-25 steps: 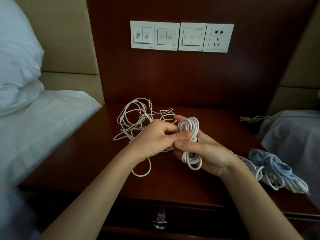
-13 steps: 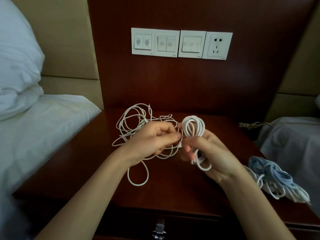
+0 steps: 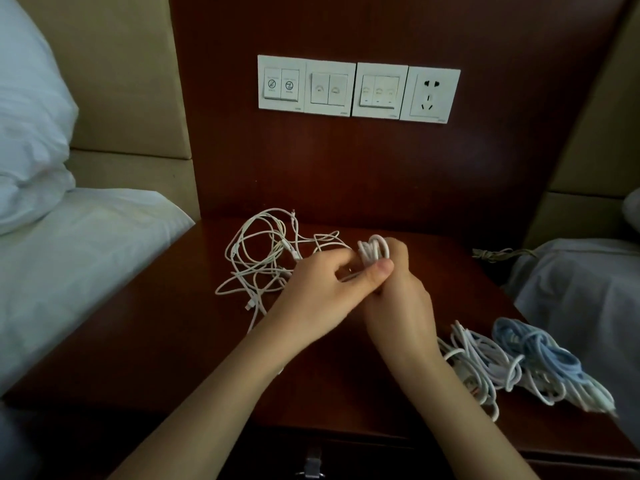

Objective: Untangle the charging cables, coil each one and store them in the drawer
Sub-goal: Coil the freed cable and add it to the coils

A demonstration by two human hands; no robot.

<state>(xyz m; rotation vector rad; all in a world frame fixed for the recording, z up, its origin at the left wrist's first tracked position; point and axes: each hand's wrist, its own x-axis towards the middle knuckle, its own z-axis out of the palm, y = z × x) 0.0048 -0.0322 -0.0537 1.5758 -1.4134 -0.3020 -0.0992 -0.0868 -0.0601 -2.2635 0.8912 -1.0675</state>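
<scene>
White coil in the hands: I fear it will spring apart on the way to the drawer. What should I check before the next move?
1. Coil gripped: the right hand is curled round the white coil: ok.
2. Wraps pinned: the left hand presses its thumb across the coil: ok.
3. Cable end tucked in: hidden by the fingers: cannot tell.
4. Coil free of the loose tangle on the nightstand: strands run up to the hands: cannot tell.
5. Drawer open to take the coil: it is shut: not ok.
</scene>
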